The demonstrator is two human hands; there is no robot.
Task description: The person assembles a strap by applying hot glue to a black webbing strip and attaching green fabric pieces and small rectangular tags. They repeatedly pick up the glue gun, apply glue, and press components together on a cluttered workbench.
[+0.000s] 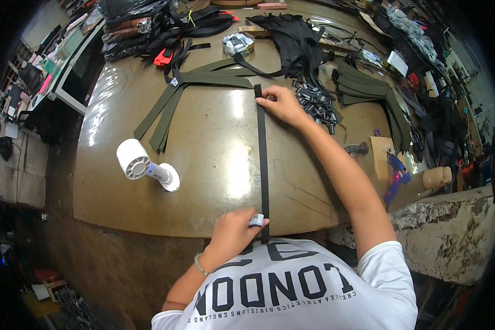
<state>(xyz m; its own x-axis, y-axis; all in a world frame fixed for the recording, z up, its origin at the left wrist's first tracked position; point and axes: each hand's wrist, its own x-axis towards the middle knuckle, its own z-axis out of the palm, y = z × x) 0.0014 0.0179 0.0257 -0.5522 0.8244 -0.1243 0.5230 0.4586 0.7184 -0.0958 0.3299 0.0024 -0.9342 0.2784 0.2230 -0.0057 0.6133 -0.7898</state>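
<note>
A cluttered workshop surrounds the brown bench [203,206] I'm watching, where a narrow black strap [263,165] runs from its middle to its near edge. My right hand [282,103] pinches the strap's far end and my left [234,228], curled at the near edge, holds a small white tag [256,220], though I can't tell whether it grips the strap too; I'd keep the strap flat, straight and lightly taut. Toward the far edge, a round container [242,52] holds whitish pieces I can't identify.
</note>
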